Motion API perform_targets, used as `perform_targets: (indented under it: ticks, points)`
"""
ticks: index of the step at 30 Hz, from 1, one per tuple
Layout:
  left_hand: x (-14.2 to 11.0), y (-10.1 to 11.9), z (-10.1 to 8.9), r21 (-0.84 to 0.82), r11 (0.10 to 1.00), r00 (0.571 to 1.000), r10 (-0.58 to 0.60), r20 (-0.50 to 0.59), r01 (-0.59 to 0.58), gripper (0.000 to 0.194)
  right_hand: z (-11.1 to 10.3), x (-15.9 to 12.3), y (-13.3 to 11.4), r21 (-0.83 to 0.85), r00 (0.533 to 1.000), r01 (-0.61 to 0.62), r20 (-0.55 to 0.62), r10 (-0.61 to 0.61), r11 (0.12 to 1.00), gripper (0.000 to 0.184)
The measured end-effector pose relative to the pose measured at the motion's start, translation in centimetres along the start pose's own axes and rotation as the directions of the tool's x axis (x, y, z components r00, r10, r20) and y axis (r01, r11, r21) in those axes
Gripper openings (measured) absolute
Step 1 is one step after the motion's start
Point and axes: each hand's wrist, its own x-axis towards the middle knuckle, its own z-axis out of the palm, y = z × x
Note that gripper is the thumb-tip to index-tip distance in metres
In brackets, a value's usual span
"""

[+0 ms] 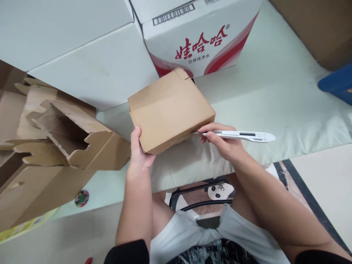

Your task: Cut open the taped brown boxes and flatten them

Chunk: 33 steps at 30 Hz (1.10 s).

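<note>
A closed brown cardboard box (170, 108) is tilted in front of me, its broad face turned up. My left hand (140, 148) grips its lower left corner, thumb on the top face and the other fingers mostly hidden beneath. In my right hand (220, 139) is a white utility knife (247, 136), held like a pen with its handle pointing right. The knife's metal blade meets the box's near edge, close to the right corner. Whether the tip has gone into the cardboard I cannot tell.
A white carton with red lettering (202, 47) stands behind the box, beside a larger white box (96, 66). Open cardboard boxes (96, 146) crowd the left. A blue object (338, 84) sits at the right on the pale tablecloth (275, 102). A round sticker (81, 198) lies near the front edge.
</note>
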Motion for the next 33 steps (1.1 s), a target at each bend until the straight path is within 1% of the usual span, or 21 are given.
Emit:
perform_targets:
  ticks: [2,3,5,6,7,8,9,10,12,14,17,19,20,22,23,25,27,28,30,31,33]
  points:
    - [0.0,0.2,0.0,-0.021,1.0,1.0,-0.005,0.0,0.005,0.061,-0.1,0.1,0.2,0.055,0.99,0.061,-0.127,-0.054,0.997,0.026]
    - [-0.1,0.3,0.0,-0.033,0.999,1.0,-0.006,0.007,0.006,0.062,-0.2,0.2,0.2,0.064,0.97,0.109,-0.223,-0.092,0.992,0.03]
    - [-0.1,0.5,-0.1,-0.051,0.999,0.999,-0.003,0.039,0.005,0.061,-0.7,0.6,0.3,0.057,0.898,0.178,-0.418,-0.139,0.982,0.032]
    - [-0.1,0.6,-0.2,-0.056,0.998,0.998,0.0,0.058,0.003,0.059,-1.0,0.9,0.3,0.053,0.869,0.165,-0.48,-0.12,0.985,0.027]
    - [0.0,0.7,-0.2,-0.061,0.998,0.997,0.005,0.076,0.0,0.058,-1.4,1.2,0.3,0.055,0.855,0.116,-0.514,-0.072,0.992,0.018]
    - [0.0,0.8,-0.3,-0.066,0.998,0.996,0.01,0.09,-0.004,0.057,-1.8,1.4,0.2,0.064,0.852,0.046,-0.523,-0.006,0.997,0.008]
    - [0.0,0.9,-0.3,-0.072,0.997,0.995,0.018,0.099,-0.011,0.057,-2.2,1.6,0.1,0.064,0.865,-0.049,-0.497,0.075,0.997,0.004]
    - [0.1,0.9,-0.4,-0.08,0.997,0.994,0.028,0.101,-0.019,0.057,-2.6,1.8,0.0,0.038,0.883,-0.161,-0.441,0.162,0.986,0.007]
    - [0.3,0.8,-0.4,-0.099,0.994,0.995,0.049,0.09,-0.04,0.06,-3.1,2.0,-0.3,-0.115,0.902,-0.353,-0.303,0.306,0.928,0.007]
    - [0.4,0.6,-0.4,-0.112,0.992,0.995,0.07,0.075,-0.062,0.062,-3.1,2.0,-0.5,-0.389,0.904,-0.427,-0.182,0.386,0.816,0.013]
    - [0.7,0.4,-0.6,-0.12,0.99,0.994,0.083,0.07,-0.074,0.061,-2.7,1.9,-0.6,-0.758,0.891,-0.355,-0.098,0.443,0.547,0.015]
    - [0.8,0.4,-0.8,-0.129,0.989,0.995,0.079,0.066,-0.07,0.06,-2.4,1.8,-0.6,-0.882,0.86,-0.315,-0.108,0.498,0.352,0.016]
    - [0.8,0.4,-0.9,-0.134,0.989,0.995,0.073,0.064,-0.064,0.06,-2.3,1.8,-0.5,-0.911,0.846,-0.307,-0.13,0.517,0.275,0.02]
    - [0.8,0.4,-1.1,-0.141,0.989,0.996,0.059,0.062,-0.05,0.059,-2.2,1.8,-0.4,-0.935,0.83,-0.306,-0.17,0.531,0.179,0.024]
    - [0.9,0.4,-1.1,-0.142,0.989,0.997,0.052,0.064,-0.043,0.06,-2.3,1.8,-0.3,-0.936,0.832,-0.31,-0.182,0.524,0.166,0.024]
    - [0.8,0.5,-1.2,-0.14,0.99,0.997,0.041,0.062,-0.032,0.061,-2.5,1.9,-0.2,-0.926,0.858,-0.314,-0.182,0.481,0.209,0.019]
    - [0.8,0.6,-1.2,-0.133,0.991,0.998,0.025,0.058,-0.017,0.062,-2.7,2.0,0.0,-0.881,0.892,-0.336,-0.183,0.413,0.334,0.009]
    - [0.7,0.6,-1.1,-0.127,0.992,0.998,0.013,0.055,-0.005,0.063,-2.7,2.0,0.1,-0.837,0.91,-0.351,-0.198,0.365,0.42,0.007]
    - [0.6,0.7,-0.9,-0.116,0.993,0.999,-0.013,0.051,0.019,0.062,-2.8,2.0,0.2,-0.696,0.929,-0.37,-0.281,0.24,0.616,0.015]
    - [0.4,0.8,-0.7,-0.114,0.993,0.999,-0.021,0.05,0.027,0.061,-2.7,2.0,0.3,-0.596,0.925,-0.355,-0.339,0.175,0.721,0.019]
    - [0.2,0.9,-0.4,-0.117,0.992,0.999,-0.029,0.045,0.034,0.06,-2.5,1.9,0.2,-0.349,0.895,-0.243,-0.439,0.07,0.905,0.028]
